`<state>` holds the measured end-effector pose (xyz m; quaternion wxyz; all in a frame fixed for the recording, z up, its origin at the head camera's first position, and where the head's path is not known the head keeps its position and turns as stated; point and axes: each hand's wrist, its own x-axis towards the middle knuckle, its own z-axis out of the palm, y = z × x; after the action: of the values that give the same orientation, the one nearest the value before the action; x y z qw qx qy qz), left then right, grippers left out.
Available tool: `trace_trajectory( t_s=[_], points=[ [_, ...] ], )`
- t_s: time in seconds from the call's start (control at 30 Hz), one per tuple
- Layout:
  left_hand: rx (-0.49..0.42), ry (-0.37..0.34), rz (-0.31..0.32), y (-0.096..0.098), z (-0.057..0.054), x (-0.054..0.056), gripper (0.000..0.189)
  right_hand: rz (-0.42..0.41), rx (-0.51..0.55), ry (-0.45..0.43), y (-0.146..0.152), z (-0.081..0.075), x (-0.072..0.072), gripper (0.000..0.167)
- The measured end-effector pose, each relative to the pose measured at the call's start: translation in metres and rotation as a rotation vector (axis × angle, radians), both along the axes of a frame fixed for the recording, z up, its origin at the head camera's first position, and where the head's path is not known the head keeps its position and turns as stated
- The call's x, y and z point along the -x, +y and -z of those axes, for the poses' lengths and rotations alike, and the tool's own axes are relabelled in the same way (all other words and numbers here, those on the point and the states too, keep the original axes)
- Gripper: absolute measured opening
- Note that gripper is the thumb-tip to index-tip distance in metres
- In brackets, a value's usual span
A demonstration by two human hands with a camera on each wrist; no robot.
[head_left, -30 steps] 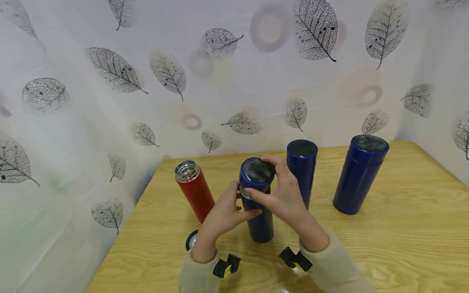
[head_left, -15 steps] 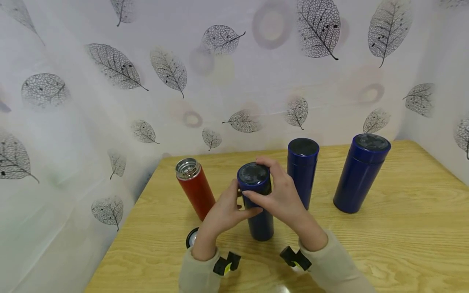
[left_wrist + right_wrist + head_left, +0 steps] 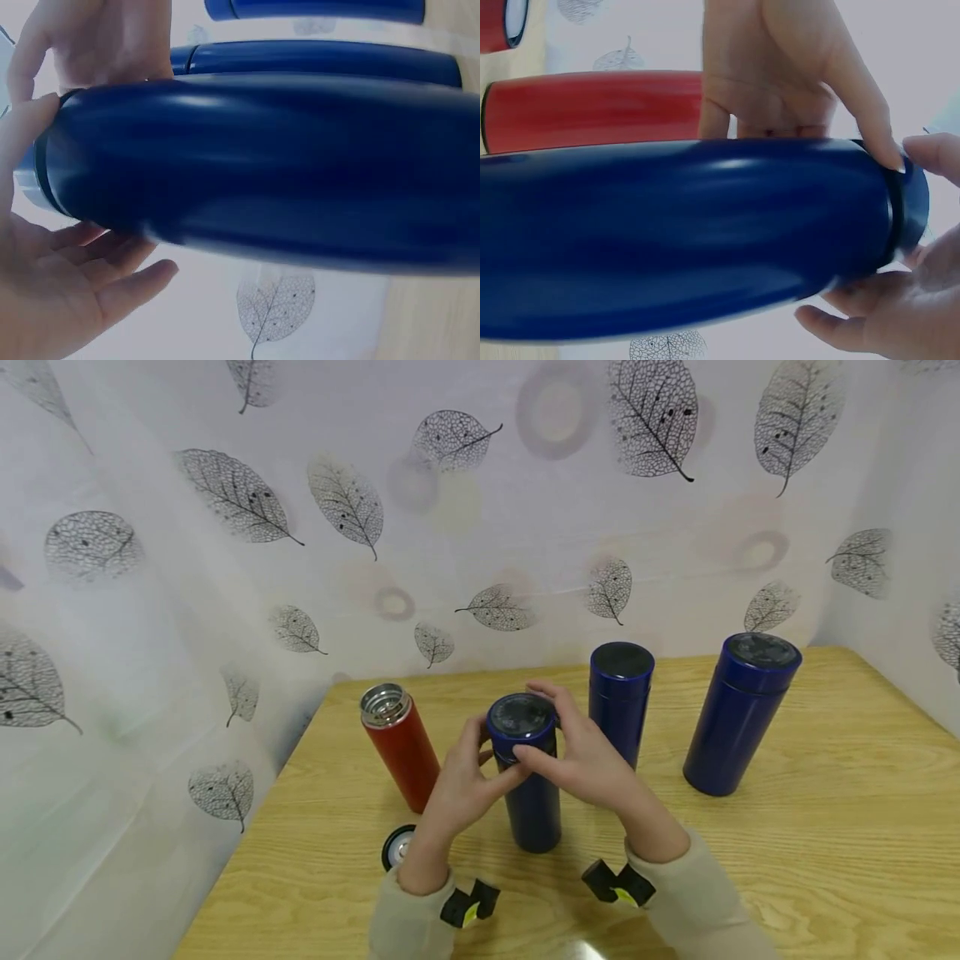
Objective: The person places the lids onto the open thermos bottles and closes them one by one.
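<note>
A blue thermos [image 3: 536, 818] stands upright at the middle of the table, its dark-topped lid [image 3: 521, 717] on its neck. My left hand [image 3: 459, 789] holds the upper part from the left, fingers behind and thumb in front by the seam. From the right, my right hand [image 3: 592, 758] grips the lid, thumb at the front and fingers at the far side. In the right wrist view the left thumb [image 3: 889, 150] touches the lid seam. A red thermos [image 3: 405, 752] without a lid stands to the left, its steel mouth bare.
A loose round lid [image 3: 396, 852] lies on the wooden table [image 3: 285, 877], partly hidden by my left wrist. Two more lidded blue thermoses stand to the right, one close behind [image 3: 621, 710] my right hand and one farther off [image 3: 738, 722]. A leaf-patterned curtain [image 3: 420, 535] backs the table.
The lid has come down onto the blue thermos, covering the steel neck that showed a second ago. My left thumb has moved up to the seam. The right hand has shifted slightly right.
</note>
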<state>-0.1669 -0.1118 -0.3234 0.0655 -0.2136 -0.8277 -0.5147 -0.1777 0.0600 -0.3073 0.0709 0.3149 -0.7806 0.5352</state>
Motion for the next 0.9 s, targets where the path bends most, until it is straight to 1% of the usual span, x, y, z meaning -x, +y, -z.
trace_trajectory(
  t_s=[0.1,0.2,0.3,0.43,0.5,0.57,0.67,0.77,0.9],
  points=[
    [-0.048,0.014,0.004,0.003,0.001,0.000,0.057,-0.047,0.017,-0.019,0.005,-0.001,0.001,0.065],
    [-0.062,-0.005,-0.003,0.004,0.002,0.000,0.058,-0.042,0.042,-0.015,0.005,-0.002,0.001,0.067],
    [-0.075,-0.014,0.000,0.004,0.003,0.001,0.058,0.023,0.049,-0.001,0.003,-0.002,0.000,0.072],
    [-0.087,-0.015,0.002,0.004,0.004,0.002,0.057,0.136,0.018,0.026,-0.002,-0.001,0.000,0.078],
    [-0.088,-0.019,0.003,0.004,0.004,0.002,0.056,0.168,0.001,0.036,-0.005,0.000,0.000,0.079],
    [-0.076,-0.027,-0.004,0.003,0.004,0.003,0.056,0.177,-0.019,0.036,-0.005,0.001,0.000,0.079],
    [-0.057,-0.041,-0.010,0.003,0.004,0.003,0.057,0.139,-0.047,0.018,-0.003,0.001,0.002,0.078],
    [-0.053,-0.064,-0.006,0.002,0.003,0.003,0.060,0.050,-0.037,-0.016,0.002,0.001,0.004,0.074],
    [-0.073,-0.086,0.016,0.001,0.003,0.002,0.063,-0.084,0.027,-0.056,0.011,-0.001,0.007,0.068]
  ],
)
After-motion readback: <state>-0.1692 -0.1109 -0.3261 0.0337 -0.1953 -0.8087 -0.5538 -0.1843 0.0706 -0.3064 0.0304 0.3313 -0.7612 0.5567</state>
